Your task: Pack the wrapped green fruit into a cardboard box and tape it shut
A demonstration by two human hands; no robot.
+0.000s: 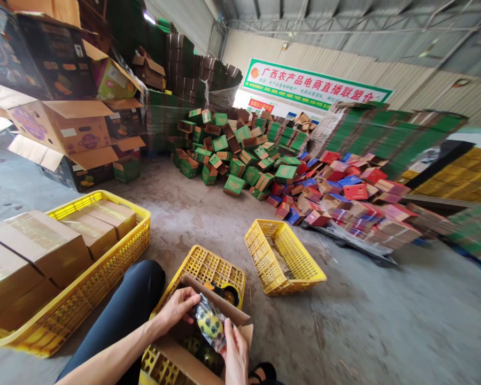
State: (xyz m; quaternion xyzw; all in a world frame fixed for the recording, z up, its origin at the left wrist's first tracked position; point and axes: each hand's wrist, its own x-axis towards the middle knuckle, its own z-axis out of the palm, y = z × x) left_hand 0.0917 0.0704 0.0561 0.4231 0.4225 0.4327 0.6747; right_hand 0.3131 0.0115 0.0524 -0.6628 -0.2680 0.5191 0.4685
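Observation:
My left hand (179, 306) and my right hand (235, 353) both grip a small clear plastic packet (210, 322) with yellow and black contents, held over an open brown cardboard box (240, 326). The box rests on an upturned yellow plastic crate (208, 267) right in front of me. More dark packets lie inside the box under my hands. A black tape roll (228, 293) sits on the crate just behind the box. My dark-trousered knee (136, 294) is at the left of the crate.
A yellow crate (116, 251) holding taped cardboard boxes stands at my left. Another yellow crate (284, 256) lies tilted on the concrete floor ahead. Beyond are heaps of green boxes (232, 155), red and blue boxes (344, 198), and stacked cartons (64, 123) at the left.

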